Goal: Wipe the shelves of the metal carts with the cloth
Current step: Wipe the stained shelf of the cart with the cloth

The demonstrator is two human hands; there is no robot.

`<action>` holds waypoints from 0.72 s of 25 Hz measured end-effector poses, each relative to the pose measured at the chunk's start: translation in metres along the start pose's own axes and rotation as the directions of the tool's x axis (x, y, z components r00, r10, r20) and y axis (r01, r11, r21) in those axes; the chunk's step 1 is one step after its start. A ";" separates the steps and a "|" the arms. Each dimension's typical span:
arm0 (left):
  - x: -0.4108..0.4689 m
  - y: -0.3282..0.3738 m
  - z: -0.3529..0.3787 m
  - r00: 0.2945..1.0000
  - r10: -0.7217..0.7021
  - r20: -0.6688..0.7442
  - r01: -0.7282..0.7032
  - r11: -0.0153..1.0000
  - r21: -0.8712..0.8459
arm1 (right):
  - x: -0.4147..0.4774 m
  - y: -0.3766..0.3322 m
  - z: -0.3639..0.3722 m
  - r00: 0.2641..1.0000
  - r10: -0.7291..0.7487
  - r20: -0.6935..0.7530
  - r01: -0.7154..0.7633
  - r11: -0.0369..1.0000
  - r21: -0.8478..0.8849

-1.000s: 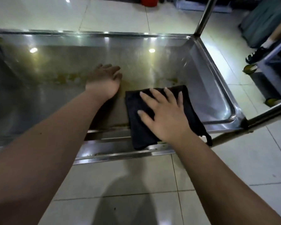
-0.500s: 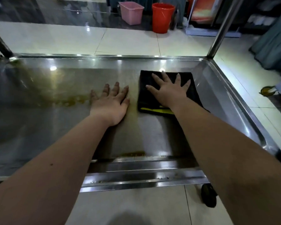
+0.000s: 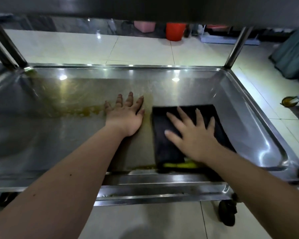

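A steel cart shelf (image 3: 248, 118) with raised rims fills the view. A folded black cloth (image 3: 166, 140) with a yellow edge lies on its right half, close to the front rim. My right hand (image 3: 193, 133) presses flat on the cloth with straight, spread fingers. My left hand (image 3: 126, 114) rests flat on the bare metal just left of the cloth, fingers spread. A yellow-brown stain (image 3: 83, 111) streaks the shelf left of my left hand.
An upper shelf edge (image 3: 145, 7) crosses the top of the view. Cart posts stand at the back left (image 3: 5, 44) and back right (image 3: 235, 47). A black caster (image 3: 227, 214) sits at the front right. A red bucket (image 3: 175, 31) and pink bin (image 3: 144, 26) stand on the tiled floor behind.
My right hand pushed the cloth to the back of the shelf, then drew it toward the front rim. My left hand stayed flat on the metal. The camera dropped lower.
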State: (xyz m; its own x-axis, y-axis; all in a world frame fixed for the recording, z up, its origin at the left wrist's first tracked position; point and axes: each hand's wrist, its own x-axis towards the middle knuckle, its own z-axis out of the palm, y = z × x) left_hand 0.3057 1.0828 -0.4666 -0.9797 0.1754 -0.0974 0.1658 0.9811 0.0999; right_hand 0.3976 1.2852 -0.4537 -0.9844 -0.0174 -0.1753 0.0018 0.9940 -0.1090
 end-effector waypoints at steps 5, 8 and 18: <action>0.000 -0.001 0.002 1.000 -0.001 -0.012 0.001 1.000 0.009 | -0.049 0.003 0.005 0.993 -0.027 0.111 0.032 0.999 -0.041; 0.000 -0.001 0.002 1.000 -0.003 -0.004 0.003 1.000 0.004 | 0.028 0.009 -0.004 1.000 0.029 -0.011 -0.029 0.999 -0.032; 0.004 -0.002 0.007 0.998 -0.012 -0.056 0.012 1.000 0.003 | 0.186 -0.017 -0.027 0.993 0.077 -0.088 -0.074 0.997 0.034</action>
State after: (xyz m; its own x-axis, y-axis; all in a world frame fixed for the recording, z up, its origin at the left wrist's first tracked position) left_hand 0.3018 1.0818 -0.4746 -0.9864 0.1586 -0.0427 0.1540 0.9834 0.0958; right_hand 0.2096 1.2681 -0.4581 -0.9929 0.0688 -0.0966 0.0810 0.9883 -0.1292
